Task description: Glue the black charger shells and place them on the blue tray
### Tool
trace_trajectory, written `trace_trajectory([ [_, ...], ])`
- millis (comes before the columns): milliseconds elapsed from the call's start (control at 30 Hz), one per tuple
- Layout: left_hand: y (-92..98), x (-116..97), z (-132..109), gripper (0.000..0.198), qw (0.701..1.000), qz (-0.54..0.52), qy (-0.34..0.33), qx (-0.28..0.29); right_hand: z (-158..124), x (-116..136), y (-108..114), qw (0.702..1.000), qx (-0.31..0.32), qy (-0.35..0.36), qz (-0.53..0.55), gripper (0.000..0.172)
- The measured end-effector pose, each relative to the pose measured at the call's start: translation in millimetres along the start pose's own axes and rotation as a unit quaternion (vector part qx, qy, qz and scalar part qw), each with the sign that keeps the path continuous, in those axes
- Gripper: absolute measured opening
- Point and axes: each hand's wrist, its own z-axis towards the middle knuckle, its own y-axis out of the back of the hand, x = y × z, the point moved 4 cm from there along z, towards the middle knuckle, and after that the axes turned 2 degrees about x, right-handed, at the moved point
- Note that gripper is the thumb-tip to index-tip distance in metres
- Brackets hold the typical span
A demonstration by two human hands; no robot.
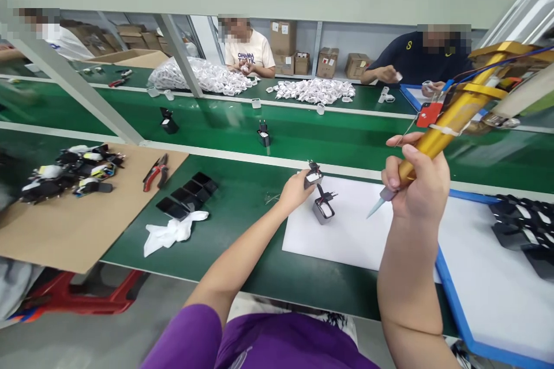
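Note:
My left hand (294, 191) is closed around a small black plug adapter (313, 177) near the back edge of a white sheet (337, 242). Just in front of it, a second black plug adapter (324, 211) stands on the sheet with its prongs pointing right and a white part inside. Wrapped round a gold glue dispenser (454, 112), my right hand (418, 181) holds it above the sheet's right side. The dispenser's pale tapered nozzle points down and left, apart from both adapters.
Several black cases (188, 195) and a white cloth (168, 233) lie left of the sheet. Pliers (156, 173) rest on cardboard (64, 230). A blue-edged tray (489, 305) holds more black units at right. Adapters ride a green conveyor (208, 121); co-workers sit beyond.

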Motion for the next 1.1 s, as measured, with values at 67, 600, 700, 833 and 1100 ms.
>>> trace_trajectory([
  [67,7.6,-2.4,-14.1,0.045,0.999,-0.012,-0.002,-0.033,0.7,0.1,1.1,1.000,-0.003,0.003,-0.005,0.006],
  [600,2.5,-49.6,-56.6,0.081,0.964,0.036,-0.197,0.176,4.0,-1.3,9.1,0.998,0.010,-0.016,-0.058,0.017],
  [700,11.8,-38.4,-64.8,0.077,0.952,-0.052,-0.229,0.198,3.7,-1.8,3.4,0.999,0.012,-0.013,-0.037,0.016],
  [833,1.8,-26.2,-74.1,0.082,0.961,-0.131,-0.185,0.161,2.6,-2.2,-3.4,0.999,0.027,-0.019,-0.014,0.019],
  [1100,-9.6,-21.4,-75.9,0.042,0.981,-0.126,-0.057,0.135,2.7,-2.0,-3.5,0.999,0.030,-0.011,-0.015,0.017],
])
